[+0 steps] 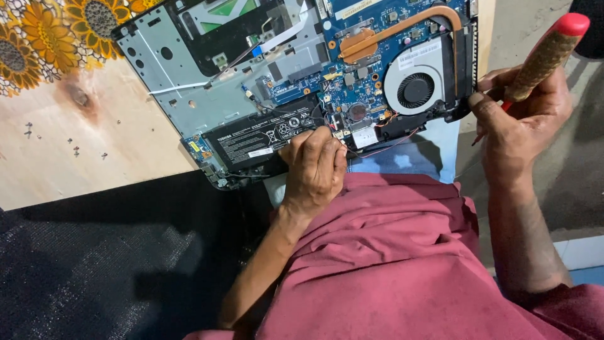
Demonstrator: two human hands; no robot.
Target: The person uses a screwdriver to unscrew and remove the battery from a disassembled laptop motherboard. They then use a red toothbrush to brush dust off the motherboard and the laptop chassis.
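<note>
Laptop [264,94] open, underside up, on wooden table [94,151] edge | left hand [314,167] fingers curled, pinching at board just right of battery [264,138] | right hand [522,113] gripping screwdriver [544,56], axis tilted up-right, at laptop's right edge by fan [415,88] | left nearer battery

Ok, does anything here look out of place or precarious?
Yes. The opened laptop sticks out past the wooden table edge, over the person's lap. Small screws lie loose and scattered on the table. The right hand holds a screwdriver; the left hand touches the board.
</note>
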